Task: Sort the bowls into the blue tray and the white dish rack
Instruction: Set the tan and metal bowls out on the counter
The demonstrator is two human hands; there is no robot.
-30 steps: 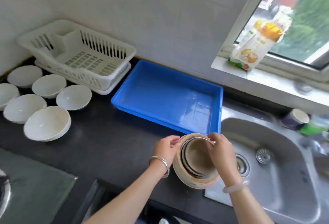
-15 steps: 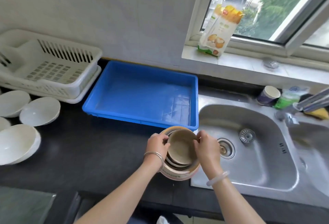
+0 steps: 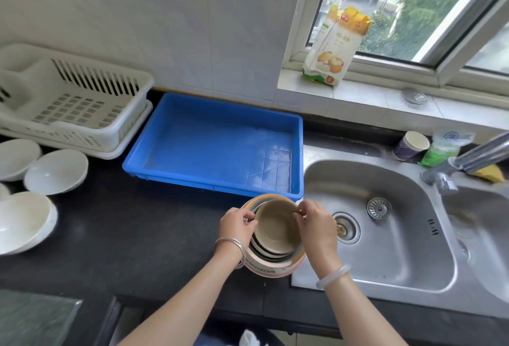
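- Black stone countertop [image 3: 132, 235] runs left to right; white tiled wall behind.
- Stack of nested tan-brown bowls [image 3: 275, 238] stands at the counter's near edge, just left of the stainless steel sink [image 3: 385, 235] and just in front of the blue tray's near right corner.
- Outermost bowl of the stack is cream with a pink band and lettering on its side; darker rims show between it and the top bowl.
- Top tan bowl [image 3: 276, 226] sits tilted, its far rim raised above the rims below.
- Left hand [image 3: 237, 224]: fingers curled, pinching the left rim of the top tan bowl; silver metal bangle [image 3: 232, 246] on the wrist.
- Right hand [image 3: 316, 227]: thumb and forefinger pinching the right rim of the same bowl, other fingers folded loosely; pale translucent bangle [image 3: 332, 277] on the wrist.
- Rectangular blue plastic tray [image 3: 214, 183] lies on the counter against the wall, nothing in it.
- White slotted plastic dish rack [image 3: 68, 103] sits to the tray's left on its drip tray, nothing in it.
- White ceramic bowls [image 3: 55, 171] stand in a group on the counter at far left, in front of the rack; some cut off by the frame edge.
- Yellow-and-white food packet [image 3: 336, 48] leans upright on the window sill.
- Paper cup [image 3: 411, 144] and a green sponge [image 3: 439, 153] sit behind the sink, near the metal tap [image 3: 468, 161].
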